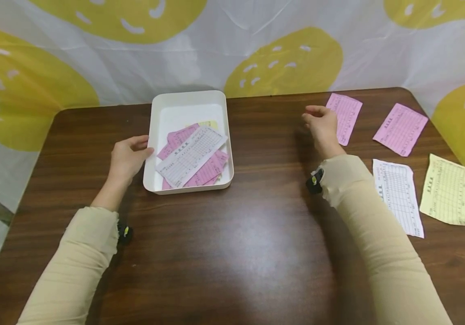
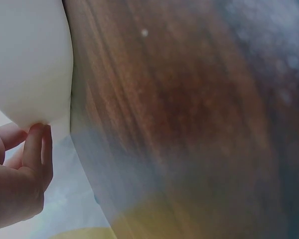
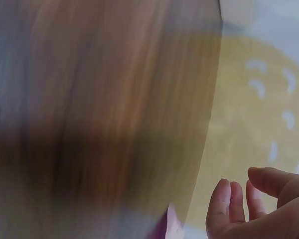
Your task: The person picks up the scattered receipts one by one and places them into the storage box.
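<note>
A white rectangular tray (image 1: 187,99) stands near the back of the table with a loose pile of paper slips inside, a white slip (image 1: 191,155) on top of pink ones. My left hand (image 1: 128,158) pinches the tray's left rim between thumb and fingers; the left wrist view shows the hand (image 2: 25,172) at the tray's edge (image 2: 35,69). My right hand (image 1: 322,128) hovers over the table, fingers loosely bent and holding nothing. In the right wrist view a gap shows between its thumb (image 3: 271,180) and fingers. Just beside it lies a pink slip (image 1: 347,115), partly hidden by the hand.
On the right side lie another pink slip (image 1: 401,129), a white slip (image 1: 398,194) partly covered by my right sleeve, and a yellow slip (image 1: 446,189). A white curtain (image 1: 200,67) with yellow shapes hangs along the back edge of the brown wooden table (image 1: 232,253).
</note>
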### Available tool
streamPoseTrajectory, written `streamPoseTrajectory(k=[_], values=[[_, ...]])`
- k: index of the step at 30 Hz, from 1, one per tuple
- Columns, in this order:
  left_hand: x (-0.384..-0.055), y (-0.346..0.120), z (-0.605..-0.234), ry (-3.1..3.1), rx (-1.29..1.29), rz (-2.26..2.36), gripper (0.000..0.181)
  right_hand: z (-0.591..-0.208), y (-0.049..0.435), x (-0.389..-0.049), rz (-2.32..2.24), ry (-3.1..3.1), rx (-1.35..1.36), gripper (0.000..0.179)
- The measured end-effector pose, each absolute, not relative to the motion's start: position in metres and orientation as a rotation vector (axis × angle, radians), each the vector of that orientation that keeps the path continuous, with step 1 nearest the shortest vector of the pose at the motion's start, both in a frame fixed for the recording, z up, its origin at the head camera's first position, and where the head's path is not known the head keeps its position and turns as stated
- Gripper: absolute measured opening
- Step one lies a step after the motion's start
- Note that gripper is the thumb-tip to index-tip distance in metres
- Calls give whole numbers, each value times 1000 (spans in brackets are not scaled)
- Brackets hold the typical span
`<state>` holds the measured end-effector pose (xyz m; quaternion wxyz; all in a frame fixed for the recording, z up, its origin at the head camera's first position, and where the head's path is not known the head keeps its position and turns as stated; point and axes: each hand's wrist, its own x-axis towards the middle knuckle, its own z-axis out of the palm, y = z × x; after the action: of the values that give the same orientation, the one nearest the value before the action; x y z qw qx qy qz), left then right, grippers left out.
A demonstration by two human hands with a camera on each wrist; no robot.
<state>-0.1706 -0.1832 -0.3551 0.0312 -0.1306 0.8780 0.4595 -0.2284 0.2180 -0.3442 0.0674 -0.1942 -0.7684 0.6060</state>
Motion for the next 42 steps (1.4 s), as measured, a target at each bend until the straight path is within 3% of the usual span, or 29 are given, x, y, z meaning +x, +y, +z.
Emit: streamPoseTrajectory(k=[5,12,23,29,35,42], values=[[-171,-184,-355,2706,-402,1421,41,-339,246,-226,1944,-2143,-691,15],[-171,-184,-357,2699,-396,1431,42,-337,284,-220,2042,-1993,-824,28],[-171,-184,-356,2698,-399,1425,42,-345,312,-214,2091,-1975,-988,28],[-170,-183,-356,2707,-394,1422,41,-351,315,-215,1872,-2226,-1003,37],[-169,-182,-355,2716,-393,1412,41,-357,315,-216,1459,-2608,-930,58],[-169,-183,-355,2717,-387,1419,42,-359,312,-213,1308,-2745,-871,61]])
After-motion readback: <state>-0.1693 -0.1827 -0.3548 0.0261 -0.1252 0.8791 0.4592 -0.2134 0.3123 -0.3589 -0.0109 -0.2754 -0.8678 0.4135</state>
